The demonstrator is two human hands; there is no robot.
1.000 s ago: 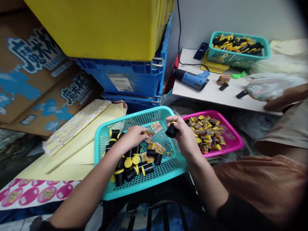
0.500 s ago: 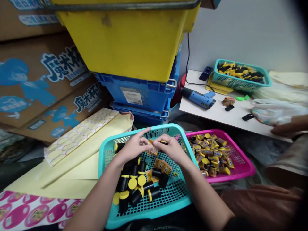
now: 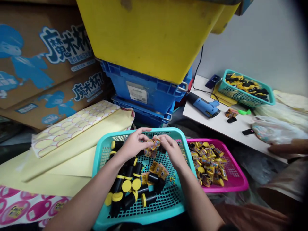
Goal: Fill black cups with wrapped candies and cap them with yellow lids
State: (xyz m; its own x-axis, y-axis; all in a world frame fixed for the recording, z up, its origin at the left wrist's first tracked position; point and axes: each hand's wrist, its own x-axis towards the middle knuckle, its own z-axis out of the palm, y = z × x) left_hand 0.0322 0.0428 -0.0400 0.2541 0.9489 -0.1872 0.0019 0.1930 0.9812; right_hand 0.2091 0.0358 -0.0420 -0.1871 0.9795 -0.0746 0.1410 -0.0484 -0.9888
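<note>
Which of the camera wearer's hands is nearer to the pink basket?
Right. The right hand is over the large teal basket, near the left end of the pink basket; the left hand is farther left.

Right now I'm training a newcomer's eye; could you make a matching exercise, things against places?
1. blue plastic heat gun
2. magenta plastic mesh basket
3. big yellow plastic crate
4. small orange printed wrapper

A. between left hand and right hand
B. atop the blue plastic crates
C. on the white tabletop
D. beside the large turquoise mesh basket

Pairs: 1-C, 2-D, 3-B, 4-A
</note>
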